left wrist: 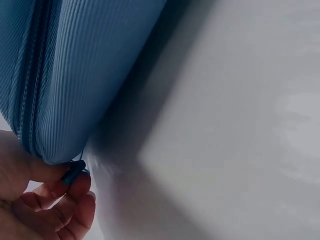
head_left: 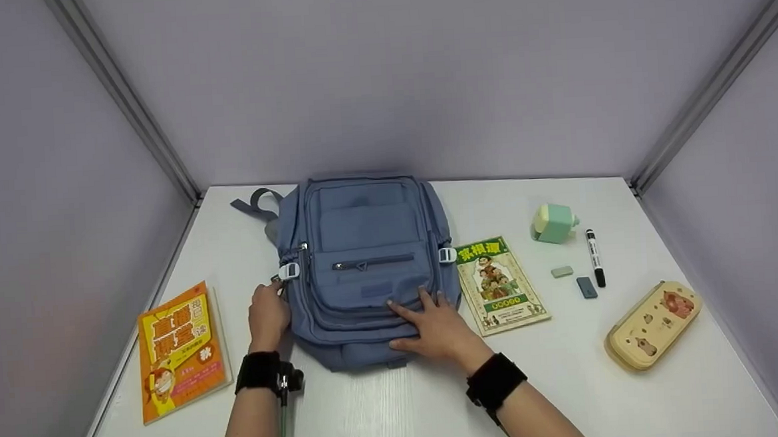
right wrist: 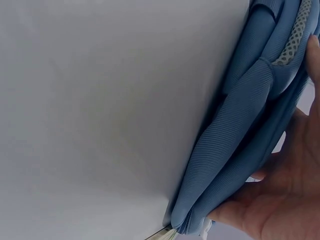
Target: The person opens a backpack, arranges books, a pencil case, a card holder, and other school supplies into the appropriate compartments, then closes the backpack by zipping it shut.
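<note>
Toward the back middle of the surface [head_left: 372, 412], a blue backpack [head_left: 369, 226] lies front up. Left hand [head_left: 268, 318] pinches a small blue tab [left wrist: 74, 171], probably a pull, beside a zip [left wrist: 32, 90]; right hand [head_left: 438, 329], fingers spread, rests on the lower front. Step in hand, as I judge: working the zip with the bag steadied. Next move calls for bracing the bag and drawing the tab evenly. Front patch [head_left: 376, 290]: unreadable from where I stand. Green-bordered book [head_left: 502, 286], just beside the bag's right edge: title looks like 菜根谭. Orange book [head_left: 183, 352], well left: 秋 legible. Marker [head_left: 595, 257], far right: print too small.
</note>
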`<control>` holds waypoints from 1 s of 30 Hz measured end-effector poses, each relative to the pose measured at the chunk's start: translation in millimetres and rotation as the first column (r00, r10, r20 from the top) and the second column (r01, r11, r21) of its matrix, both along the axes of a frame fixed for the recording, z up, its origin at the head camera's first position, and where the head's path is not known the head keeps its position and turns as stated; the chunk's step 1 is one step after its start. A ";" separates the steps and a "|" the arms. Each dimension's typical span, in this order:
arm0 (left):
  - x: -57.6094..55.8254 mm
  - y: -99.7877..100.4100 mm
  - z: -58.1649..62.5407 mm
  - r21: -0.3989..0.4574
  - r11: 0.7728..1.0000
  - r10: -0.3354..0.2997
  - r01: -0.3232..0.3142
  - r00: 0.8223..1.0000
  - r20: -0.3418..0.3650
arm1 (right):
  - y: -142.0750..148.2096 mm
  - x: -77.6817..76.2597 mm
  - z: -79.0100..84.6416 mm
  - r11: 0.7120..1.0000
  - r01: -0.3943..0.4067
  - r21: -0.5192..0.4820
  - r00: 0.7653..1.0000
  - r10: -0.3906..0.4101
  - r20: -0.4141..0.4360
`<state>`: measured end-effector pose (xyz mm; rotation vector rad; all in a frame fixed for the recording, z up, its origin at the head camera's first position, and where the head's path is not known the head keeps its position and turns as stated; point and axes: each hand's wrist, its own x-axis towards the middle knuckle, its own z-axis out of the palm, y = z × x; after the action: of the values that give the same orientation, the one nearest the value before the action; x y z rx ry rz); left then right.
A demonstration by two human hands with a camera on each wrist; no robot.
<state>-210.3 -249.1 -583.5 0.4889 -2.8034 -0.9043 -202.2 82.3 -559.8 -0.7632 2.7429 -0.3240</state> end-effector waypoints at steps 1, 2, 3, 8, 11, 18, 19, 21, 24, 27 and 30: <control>2.1 0.1 0.3 -0.011 1.000 -0.006 0.006 1.000 0.003 | -0.4 -0.3 0.1 1.000 0.000 0.004 1.000 0.000 0.001; 4.3 0.3 0.4 -0.021 1.000 -0.010 0.010 1.000 0.007 | -0.6 -0.5 0.2 1.000 0.000 0.006 1.000 0.000 0.000; 6.7 0.6 0.8 -0.030 0.999 -0.014 0.014 1.000 0.009 | -0.8 -0.6 0.6 1.000 -0.001 0.009 1.000 0.001 0.000; 17.4 3.3 2.4 -0.070 0.997 -0.038 0.036 0.999 -0.022 | -0.3 -2.6 0.8 1.000 0.004 0.013 1.000 -0.004 -0.002; 23.5 6.0 2.8 -0.084 0.995 -0.058 0.053 0.997 -0.059 | 0.2 -2.9 0.5 1.000 0.008 0.009 1.000 -0.008 -0.003; 43.2 14.8 4.4 -0.138 0.989 -0.076 0.058 0.989 -0.124 | 0.5 -1.7 -0.4 1.000 -0.014 -0.006 1.000 0.014 0.003; 45.4 16.3 4.9 -0.145 0.988 -0.077 0.058 0.988 -0.131 | 0.4 -1.8 0.2 1.000 -0.015 -0.005 1.000 0.015 0.004; 48.9 19.2 5.5 -0.162 0.985 -0.078 0.054 0.986 -0.146 | 0.4 -2.2 0.8 1.000 -0.015 -0.003 1.000 0.015 0.001; 53.2 23.3 6.6 -0.186 0.982 -0.074 0.044 0.985 -0.156 | 0.2 -2.5 1.3 1.000 -0.007 -0.002 1.000 0.007 0.002; 58.4 26.2 7.4 -0.193 0.981 -0.053 0.022 0.987 -0.154 | -0.2 -2.0 0.8 1.000 -0.002 -0.007 1.000 0.002 0.005; 64.1 28.7 8.0 -0.192 0.981 -0.043 0.014 0.988 -0.148 | -0.4 -1.6 0.2 1.000 0.003 0.007 1.000 -0.003 0.004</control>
<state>-146.2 -220.4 -575.5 0.3381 -2.7266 -0.6394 -203.8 81.9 -559.6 -0.7561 2.7397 -0.3163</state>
